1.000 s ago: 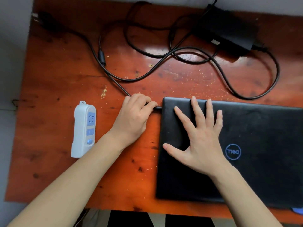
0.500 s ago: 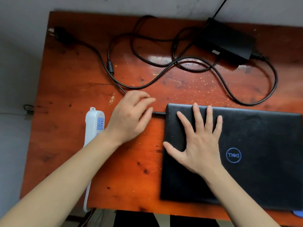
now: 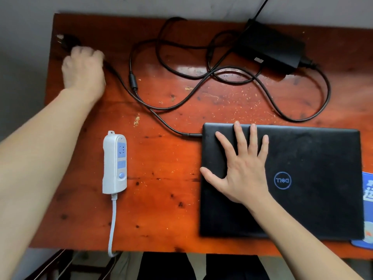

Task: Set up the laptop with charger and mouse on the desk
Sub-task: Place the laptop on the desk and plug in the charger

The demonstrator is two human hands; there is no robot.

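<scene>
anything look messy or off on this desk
The charger cable lies in tangled, crossing loops across the far half of the desk, and pale specks are scattered around it. Its wall plug lies loose at the far-left corner, not in the white power strip.

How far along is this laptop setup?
Done: the charger's connector sits in the left edge of the closed laptop. In hand: the left hand is at the wall plug, blurred; the right hand lies flat on the laptop. Left: probably plugging into the power strip, opening the laptop; no mouse in view.
</scene>
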